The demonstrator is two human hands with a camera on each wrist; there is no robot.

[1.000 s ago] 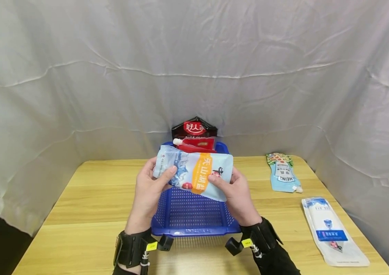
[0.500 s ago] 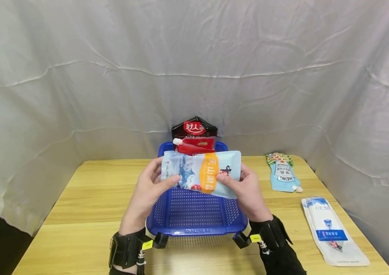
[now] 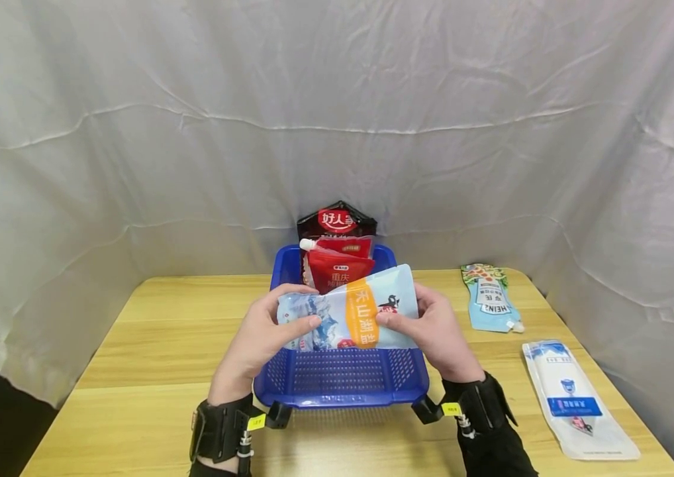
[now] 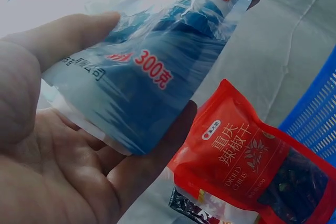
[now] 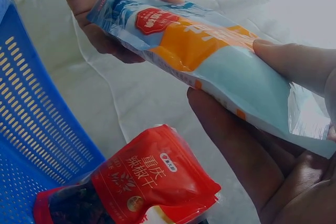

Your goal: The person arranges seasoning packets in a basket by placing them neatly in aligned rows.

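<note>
Lowering since 1 second ago, the salt pouch (image 3: 353, 313) now hangs just above the blue basket (image 3: 341, 379). Fingers of the left hand (image 3: 265, 331) and right hand (image 3: 435, 330) pinch its 2 ends, so it looks ready to go in.

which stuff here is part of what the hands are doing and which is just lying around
In hand:
- light blue salt pouch, held by left hand and right hand
- blue basket beneath it
- red chili pouch and dark pouch standing at the basket's far end

Lying about:
- Heinz spout pouch on the table
- white pouch nearer the right edge
</note>
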